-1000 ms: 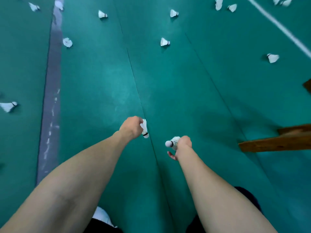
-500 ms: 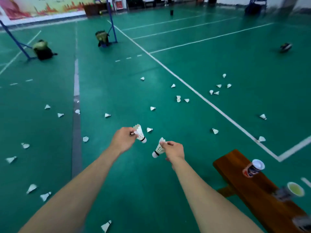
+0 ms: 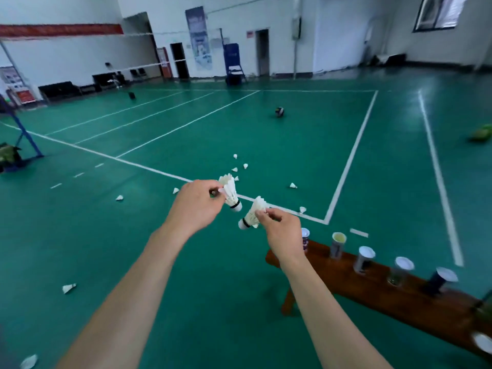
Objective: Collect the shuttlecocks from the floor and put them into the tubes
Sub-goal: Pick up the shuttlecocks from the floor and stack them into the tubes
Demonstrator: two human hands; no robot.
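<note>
My left hand (image 3: pixel 198 205) pinches a white shuttlecock (image 3: pixel 231 191) by its feathers, cork pointing down to the right. Just right of it my right hand (image 3: pixel 281 231) pinches a second shuttlecock (image 3: pixel 253 213), cork down to the left. Both are held out over the green floor, and the two shuttlecocks nearly touch. Several open tubes stand upright on a brown wooden bench (image 3: pixel 399 296) at the lower right; the nearest tube (image 3: pixel 305 238) is partly behind my right hand, with another tube (image 3: pixel 338 245) beside it. More shuttlecocks lie on the floor, such as one (image 3: pixel 292 185) beyond my hands.
Loose shuttlecocks lie at the left (image 3: pixel 68 288) and lower left (image 3: pixel 29 361). A dark ball (image 3: pixel 279 111) sits on the court farther off. A blue net post (image 3: pixel 24 131) and a bag (image 3: pixel 8 154) stand at the far left. White court lines cross the floor.
The view has risen from the floor and swung right, bringing the bench with its row of tubes into sight. Both hands have lifted, each still pinching its shuttlecock, and come closer together.
</note>
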